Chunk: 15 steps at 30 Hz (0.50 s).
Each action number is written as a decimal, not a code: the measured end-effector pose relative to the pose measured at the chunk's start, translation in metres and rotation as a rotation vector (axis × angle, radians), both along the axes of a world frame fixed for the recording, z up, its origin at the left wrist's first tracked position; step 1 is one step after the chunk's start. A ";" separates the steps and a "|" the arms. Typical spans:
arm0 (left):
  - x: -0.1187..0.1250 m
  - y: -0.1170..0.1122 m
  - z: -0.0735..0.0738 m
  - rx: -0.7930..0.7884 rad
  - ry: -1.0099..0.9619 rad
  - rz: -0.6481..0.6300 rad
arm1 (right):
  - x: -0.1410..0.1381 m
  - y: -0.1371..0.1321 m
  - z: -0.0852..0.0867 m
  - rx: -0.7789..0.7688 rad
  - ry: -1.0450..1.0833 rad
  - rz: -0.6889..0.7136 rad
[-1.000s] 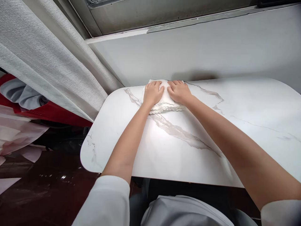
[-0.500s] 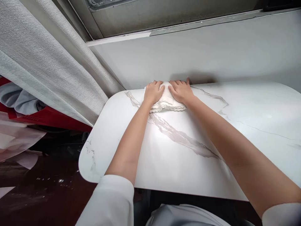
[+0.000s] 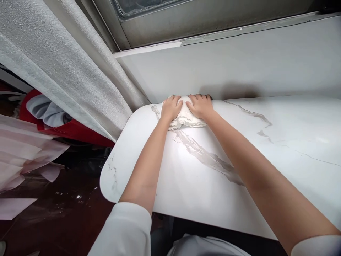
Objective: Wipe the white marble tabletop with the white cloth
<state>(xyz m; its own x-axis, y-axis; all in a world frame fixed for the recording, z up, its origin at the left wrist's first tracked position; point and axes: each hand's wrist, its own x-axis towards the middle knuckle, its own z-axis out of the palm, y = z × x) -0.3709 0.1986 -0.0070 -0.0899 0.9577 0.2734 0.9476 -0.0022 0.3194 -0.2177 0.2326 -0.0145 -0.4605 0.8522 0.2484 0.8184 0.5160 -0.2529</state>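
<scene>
A folded white cloth (image 3: 185, 115) with a wavy edge lies at the far edge of the white marble-patterned table (image 3: 191, 188), close to the wall. My left hand (image 3: 171, 107) grips its left side from above, fingers forward over it and thumb turned inward. On the right side my right hand (image 3: 200, 105) holds it the same way, its thumb near the left one. Both arms are stretched out over the table. The cloth's underside and parts under my palms are hidden.
A grey-white curtain (image 3: 69, 64) hangs at the table's left end. Beyond it are a red bag (image 3: 71, 133) with grey cloth inside and pale pink fabric (image 3: 29, 149) above a dark red floor (image 3: 64, 213). Behind the table rise a pale wall (image 3: 239, 60) and a window frame (image 3: 170, 26).
Both hands and the cloth have slid a little to the left along the table's far edge. The camera view has also shifted left, showing more of the bag and pink fabric.
</scene>
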 end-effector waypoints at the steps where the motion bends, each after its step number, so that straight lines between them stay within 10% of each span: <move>1: -0.001 -0.003 0.000 0.004 -0.006 -0.001 | -0.001 -0.002 0.000 0.003 0.007 0.009; 15: 0.017 -0.100 0.006 0.007 0.038 -0.074 | 0.025 -0.108 -0.003 0.008 0.007 0.034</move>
